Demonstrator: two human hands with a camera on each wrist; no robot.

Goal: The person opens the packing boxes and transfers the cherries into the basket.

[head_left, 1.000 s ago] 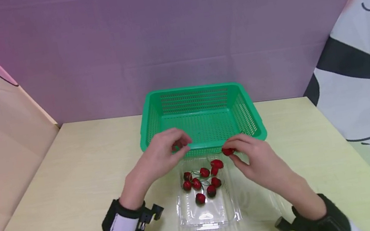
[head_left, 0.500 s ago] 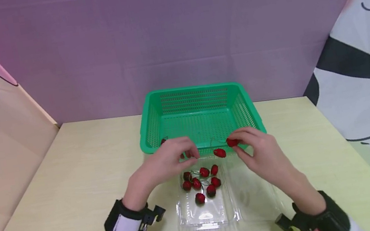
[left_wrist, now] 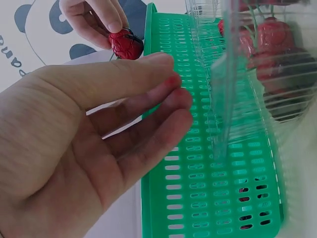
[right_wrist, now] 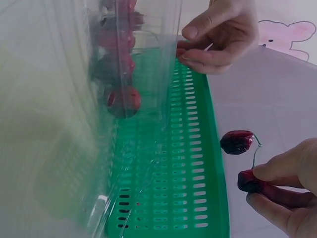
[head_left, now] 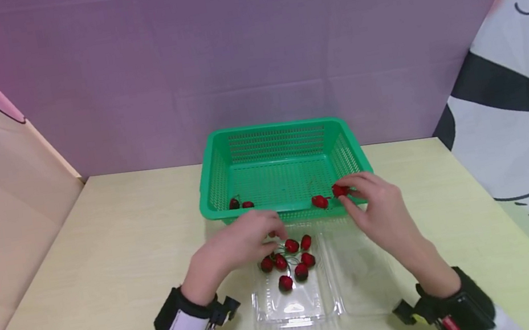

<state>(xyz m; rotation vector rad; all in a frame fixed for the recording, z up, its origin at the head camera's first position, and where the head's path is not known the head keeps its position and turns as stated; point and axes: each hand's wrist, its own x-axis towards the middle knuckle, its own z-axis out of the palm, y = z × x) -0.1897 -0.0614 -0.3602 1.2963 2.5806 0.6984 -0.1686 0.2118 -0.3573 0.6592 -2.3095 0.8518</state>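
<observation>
My right hand [head_left: 378,210] pinches a red cherry [head_left: 339,190] between thumb and fingers above the near right rim of a green plastic basket [head_left: 277,177]. A second cherry [right_wrist: 237,142] hangs from it by a joined green stem [right_wrist: 255,154]. Over the back left of a clear plastic clamshell box [head_left: 277,308] is my left hand [head_left: 240,242], fingers loosely bent. The left wrist view shows nothing between its thumb [left_wrist: 124,79] and fingers. Several stemmed cherries [head_left: 301,272] lie in the box, some partly covered by that hand. Two cherries [head_left: 233,203] rest in the basket's near left corner.
The box's clear lid [head_left: 365,279] lies folded out flat to the right. Basket and box stand close together on a pale wooden table [head_left: 149,223]. A purple cloth backdrop [head_left: 246,47] hangs behind, with printed sheets at both sides.
My right hand has carried the joined cherries from the box up to the basket's rim. My left hand has come back from the basket to the box, uncovering two cherries in the basket.
</observation>
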